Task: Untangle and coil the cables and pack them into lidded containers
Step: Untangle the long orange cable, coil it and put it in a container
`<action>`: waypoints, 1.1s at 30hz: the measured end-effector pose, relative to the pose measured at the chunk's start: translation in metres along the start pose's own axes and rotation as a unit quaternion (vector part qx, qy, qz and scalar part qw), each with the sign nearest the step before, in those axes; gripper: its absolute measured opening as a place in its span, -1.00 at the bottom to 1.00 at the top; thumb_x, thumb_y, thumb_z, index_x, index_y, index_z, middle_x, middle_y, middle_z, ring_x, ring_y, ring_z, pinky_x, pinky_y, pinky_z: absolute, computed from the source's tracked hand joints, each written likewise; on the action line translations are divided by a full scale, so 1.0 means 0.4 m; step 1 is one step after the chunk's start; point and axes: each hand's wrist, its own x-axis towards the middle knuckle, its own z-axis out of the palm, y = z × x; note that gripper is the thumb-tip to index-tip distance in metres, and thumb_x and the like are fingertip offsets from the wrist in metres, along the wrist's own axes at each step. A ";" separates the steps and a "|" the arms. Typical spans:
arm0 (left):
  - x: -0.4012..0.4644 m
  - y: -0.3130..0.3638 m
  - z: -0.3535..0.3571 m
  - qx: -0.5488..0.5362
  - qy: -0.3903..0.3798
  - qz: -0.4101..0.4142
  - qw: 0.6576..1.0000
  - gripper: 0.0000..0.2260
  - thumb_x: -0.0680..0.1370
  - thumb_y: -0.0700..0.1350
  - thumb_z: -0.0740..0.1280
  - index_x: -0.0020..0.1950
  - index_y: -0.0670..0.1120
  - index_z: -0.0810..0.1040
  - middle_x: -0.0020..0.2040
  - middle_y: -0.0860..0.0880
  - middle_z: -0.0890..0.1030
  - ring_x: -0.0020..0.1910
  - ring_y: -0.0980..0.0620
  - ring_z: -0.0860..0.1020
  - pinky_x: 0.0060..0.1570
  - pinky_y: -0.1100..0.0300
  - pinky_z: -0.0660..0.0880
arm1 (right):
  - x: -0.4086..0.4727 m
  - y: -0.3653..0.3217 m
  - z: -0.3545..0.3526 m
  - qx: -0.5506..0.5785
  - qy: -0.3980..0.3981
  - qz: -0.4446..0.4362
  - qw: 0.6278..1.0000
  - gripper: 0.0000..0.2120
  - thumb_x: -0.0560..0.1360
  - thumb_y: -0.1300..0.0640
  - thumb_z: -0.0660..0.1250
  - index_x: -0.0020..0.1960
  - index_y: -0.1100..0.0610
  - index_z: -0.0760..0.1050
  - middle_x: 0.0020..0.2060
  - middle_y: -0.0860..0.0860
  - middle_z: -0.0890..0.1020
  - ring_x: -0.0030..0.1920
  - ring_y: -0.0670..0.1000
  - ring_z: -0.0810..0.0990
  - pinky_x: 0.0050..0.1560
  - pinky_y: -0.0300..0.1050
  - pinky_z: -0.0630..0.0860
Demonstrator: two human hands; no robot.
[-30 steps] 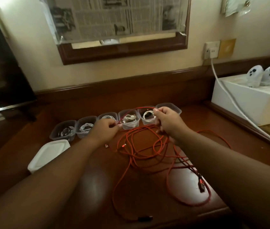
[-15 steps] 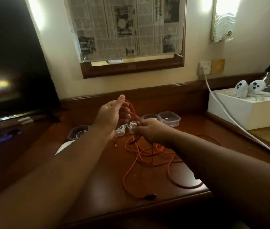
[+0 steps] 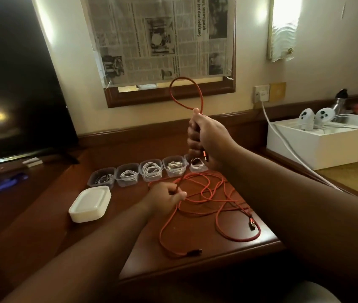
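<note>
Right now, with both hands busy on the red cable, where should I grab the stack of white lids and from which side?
Take the lid stack across its short sides, coming down from above. It lies flat on the desk left of the red cable, with rounded edges and bare wood around it, so fingers can likely straddle it.

place: home or hotel room | evidence: wooden desk (image 3: pixel 195 259); television (image 3: pixel 16 84); wall socket (image 3: pixel 261 94); newspaper-covered mirror (image 3: pixel 162 40)

Containers (image 3: pixel 151 174) rowed behind cable tangle (image 3: pixel 208 200); lid stack (image 3: pixel 89 204) left.
</note>
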 end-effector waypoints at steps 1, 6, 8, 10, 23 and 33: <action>0.007 -0.018 -0.009 0.011 0.029 -0.018 0.999 -0.80 0.59 -0.08 0.37 -0.15 -0.18 0.63 -0.33 0.02 0.53 -0.39 0.18 0.42 -0.36 0.35 0.33 | 0.003 -0.003 -0.014 -0.075 0.008 -0.008 0.997 -0.64 0.67 -0.05 0.14 -0.25 0.08 0.39 -0.50 -0.05 0.33 -0.56 -0.08 0.28 -0.55 -0.22 0.24; 0.040 -0.035 -0.091 -0.014 0.180 -0.073 0.981 -0.87 0.56 -0.16 0.39 -0.19 -0.09 0.58 -0.35 0.03 0.53 -0.35 0.10 0.46 -0.35 0.25 0.35 | -0.003 0.043 -0.081 -0.660 -0.054 -0.037 0.748 -0.79 0.54 -0.05 0.37 -0.04 0.10 0.59 -0.26 -0.05 0.56 -0.30 -0.06 0.51 -0.38 -0.23 0.37; 0.063 -0.036 -0.129 -0.018 0.212 -0.078 0.974 -0.89 0.55 -0.13 0.41 -0.17 -0.08 0.60 -0.33 0.02 0.56 -0.32 0.03 0.48 -0.34 0.25 0.38 | -0.013 0.074 -0.096 -0.726 -0.097 0.005 0.681 -0.76 0.53 -0.08 0.37 0.01 0.09 0.59 -0.17 -0.04 0.58 -0.23 -0.07 0.52 -0.35 -0.23 0.39; 0.089 -0.048 -0.159 -0.024 0.247 -0.089 0.965 -0.86 0.52 -0.04 0.45 -0.21 -0.03 0.60 -0.31 -0.01 0.61 -0.28 -0.04 0.55 -0.25 0.15 0.47 | -0.013 0.103 -0.109 -0.738 -0.128 0.049 0.660 -0.66 0.48 -0.19 0.40 -0.05 0.10 0.60 -0.21 -0.01 0.60 -0.24 -0.06 0.53 -0.33 -0.19 0.44; 0.103 0.169 -0.195 -0.290 0.225 -0.093 0.925 -0.71 0.61 -0.01 0.34 -0.18 -0.20 0.61 -0.36 -0.09 0.59 -0.50 0.09 0.50 -0.49 0.28 0.45 | 0.025 0.146 -0.088 -0.451 -0.013 0.016 0.892 -0.79 0.57 -0.05 0.33 -0.16 0.04 0.51 -0.35 -0.03 0.52 -0.37 -0.09 0.44 -0.33 -0.16 0.39; 0.082 0.217 -0.154 -0.445 0.199 -0.098 0.868 -0.65 0.65 0.11 0.19 -0.03 -0.11 0.62 -0.31 0.00 0.59 -0.42 0.12 0.53 -0.45 0.27 0.43 | 0.029 0.147 -0.066 -0.308 0.064 -0.022 0.949 -0.77 0.65 0.10 0.20 -0.13 0.17 0.50 -0.39 0.03 0.51 -0.39 -0.03 0.46 -0.35 -0.10 0.40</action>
